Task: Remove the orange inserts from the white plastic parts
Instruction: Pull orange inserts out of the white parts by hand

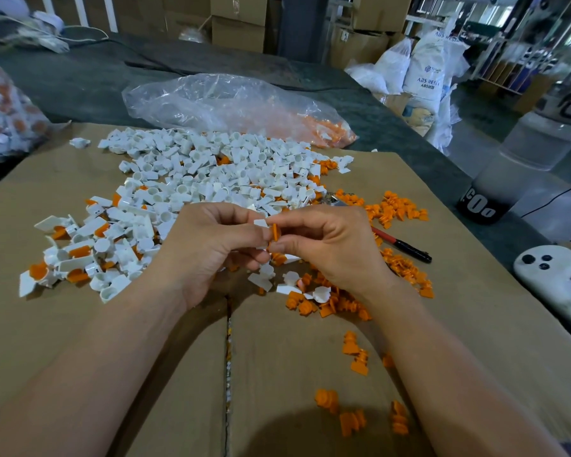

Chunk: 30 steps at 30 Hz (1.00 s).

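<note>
My left hand (211,242) and my right hand (330,242) meet above the cardboard sheet (63,324). The left fingers pinch a small white plastic part (261,223). An orange insert (274,232) stands between both hands, pinched by my right thumb and fingers. A big heap of white parts (211,169) lies behind the hands; some at the left (80,252) still carry orange inserts. Loose orange inserts (396,209) are scattered to the right and in front (353,347).
A clear plastic bag (231,103) with orange pieces lies behind the heap. A red-and-black pen (402,245) lies at the right. A dark bottle (488,199) and a white controller (551,275) stand off the cardboard's right edge. Sacks and boxes fill the background.
</note>
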Each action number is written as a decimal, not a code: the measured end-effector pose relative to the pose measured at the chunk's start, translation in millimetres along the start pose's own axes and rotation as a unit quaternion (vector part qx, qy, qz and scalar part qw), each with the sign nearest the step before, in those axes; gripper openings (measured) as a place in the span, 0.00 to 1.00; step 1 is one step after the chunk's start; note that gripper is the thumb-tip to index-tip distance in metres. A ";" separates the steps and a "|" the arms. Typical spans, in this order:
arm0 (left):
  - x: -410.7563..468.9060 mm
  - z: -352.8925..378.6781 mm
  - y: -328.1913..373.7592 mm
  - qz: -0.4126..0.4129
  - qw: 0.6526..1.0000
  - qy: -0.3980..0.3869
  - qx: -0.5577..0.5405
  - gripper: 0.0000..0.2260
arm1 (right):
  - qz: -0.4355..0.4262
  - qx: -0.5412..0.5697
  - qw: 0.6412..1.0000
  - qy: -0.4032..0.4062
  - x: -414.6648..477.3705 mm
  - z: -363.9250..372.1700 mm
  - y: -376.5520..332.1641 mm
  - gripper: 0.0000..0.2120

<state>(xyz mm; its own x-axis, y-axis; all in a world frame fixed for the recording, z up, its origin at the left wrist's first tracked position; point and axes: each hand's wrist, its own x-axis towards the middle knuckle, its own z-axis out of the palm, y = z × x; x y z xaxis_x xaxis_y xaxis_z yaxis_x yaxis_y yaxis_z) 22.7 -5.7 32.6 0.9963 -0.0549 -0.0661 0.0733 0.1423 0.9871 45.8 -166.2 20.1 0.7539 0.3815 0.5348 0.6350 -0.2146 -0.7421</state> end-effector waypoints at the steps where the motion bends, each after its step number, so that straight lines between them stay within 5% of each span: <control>1: 0.5 0.5 -0.2 -0.003 1.000 0.001 0.000 0.05 | -0.007 -0.017 1.000 0.003 0.2 0.0 0.6 0.17; 30: 3.9 -0.5 -2.9 -0.026 0.999 0.015 -0.026 0.04 | 0.026 -0.017 0.999 -0.029 0.5 -1.1 -1.1 0.17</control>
<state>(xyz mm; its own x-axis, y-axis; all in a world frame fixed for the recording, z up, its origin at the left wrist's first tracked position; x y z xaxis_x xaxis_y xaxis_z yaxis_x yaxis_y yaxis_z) 26.4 -5.8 29.5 0.9918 -0.0342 -0.1231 0.1274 0.1918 0.9731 45.7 -166.8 21.6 0.7753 0.4203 0.4714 0.6019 -0.2658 -0.7530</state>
